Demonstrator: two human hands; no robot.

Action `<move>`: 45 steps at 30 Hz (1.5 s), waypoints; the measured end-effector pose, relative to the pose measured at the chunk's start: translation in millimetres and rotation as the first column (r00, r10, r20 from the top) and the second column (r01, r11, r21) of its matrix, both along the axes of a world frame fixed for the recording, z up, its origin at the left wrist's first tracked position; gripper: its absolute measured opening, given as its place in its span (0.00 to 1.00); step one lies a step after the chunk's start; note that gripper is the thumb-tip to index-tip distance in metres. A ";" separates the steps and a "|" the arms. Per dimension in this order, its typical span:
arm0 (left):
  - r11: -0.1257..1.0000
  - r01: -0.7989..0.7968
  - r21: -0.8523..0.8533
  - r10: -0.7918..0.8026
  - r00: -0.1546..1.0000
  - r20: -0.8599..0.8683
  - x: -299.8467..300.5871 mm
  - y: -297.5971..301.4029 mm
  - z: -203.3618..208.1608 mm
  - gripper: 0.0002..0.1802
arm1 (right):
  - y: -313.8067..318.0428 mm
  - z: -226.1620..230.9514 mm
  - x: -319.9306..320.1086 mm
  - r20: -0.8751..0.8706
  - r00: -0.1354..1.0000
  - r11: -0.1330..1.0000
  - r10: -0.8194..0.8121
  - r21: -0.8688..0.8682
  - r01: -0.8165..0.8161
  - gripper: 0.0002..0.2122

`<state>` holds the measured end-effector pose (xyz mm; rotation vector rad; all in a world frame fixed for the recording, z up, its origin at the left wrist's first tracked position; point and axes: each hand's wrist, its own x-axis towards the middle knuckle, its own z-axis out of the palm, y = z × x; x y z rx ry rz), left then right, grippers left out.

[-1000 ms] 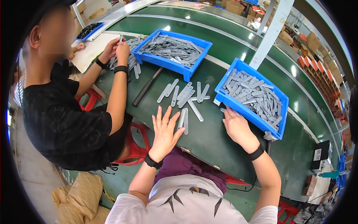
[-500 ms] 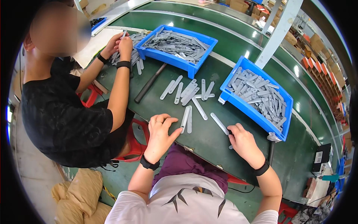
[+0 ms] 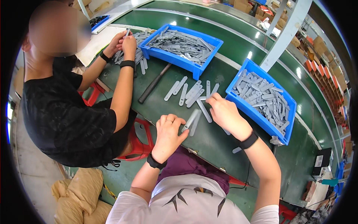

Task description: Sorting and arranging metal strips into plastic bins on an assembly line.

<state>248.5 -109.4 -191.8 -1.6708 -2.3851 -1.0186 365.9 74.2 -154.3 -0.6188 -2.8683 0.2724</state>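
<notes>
My left hand (image 3: 167, 136) is low over the table's near edge, fingers bent and thumb apart, beside two flat grey metal strips (image 3: 191, 120) that look blurred. The thumb and index finger come close to the nearer strip's lower end; whether they touch it is hard to see. My right hand (image 3: 226, 115) reaches across to a loose group of strips (image 3: 194, 90), its fingertips at a strip (image 3: 215, 88) whose lower part is covered. Index finger and thumb look apart, with nothing visible between them. Under this hand another strip (image 3: 226, 131) shows only its end.
Two blue bins (image 3: 196, 71) (image 3: 257, 118) full of strips stand behind the loose ones. A dark-handled tool (image 3: 151, 89) lies left of centre. At left, a seated person (image 3: 67, 115) in black handles a strip above a pile (image 3: 140, 56). A white post (image 3: 285, 35) rises behind.
My right hand has moved left and away from me, from a single strip to the loose group. The two strips by my left hand have tilted to the right.
</notes>
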 end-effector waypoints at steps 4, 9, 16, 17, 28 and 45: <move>0.998 -0.046 -0.045 0.046 0.999 -0.002 0.6 3.8 3.7 0.11 | 20.5 -22.1 -31.7 -0.154 0.984 0.993 0.087 0.088 -0.074 0.08; 1.000 -0.013 -0.027 0.014 0.999 0.044 -12.0 2.8 -1.2 0.09 | 30.4 -26.9 -43.6 -0.118 0.987 0.988 0.107 0.128 -0.091 0.05; 0.994 -0.032 0.108 -0.013 0.921 0.390 -20.2 -0.2 6.7 0.07 | -5.6 9.7 -19.4 -0.333 0.933 0.945 0.135 -0.239 -0.222 0.05; 0.987 0.000 0.163 -0.071 0.901 0.428 -19.7 -0.5 7.4 0.07 | -9.1 7.2 -16.6 -0.475 0.829 0.888 0.293 -0.187 -0.421 0.05; 0.989 0.094 0.112 -0.112 0.980 0.164 -39.7 48.4 36.4 0.17 | 5.5 65.8 64.8 -0.437 0.867 0.969 -0.239 -0.172 0.180 0.10; 0.933 -0.064 -0.354 0.067 0.998 -0.003 -79.7 135.9 7.5 0.19 | -17.2 18.2 34.0 -0.174 0.983 0.997 -0.051 -0.062 0.041 0.05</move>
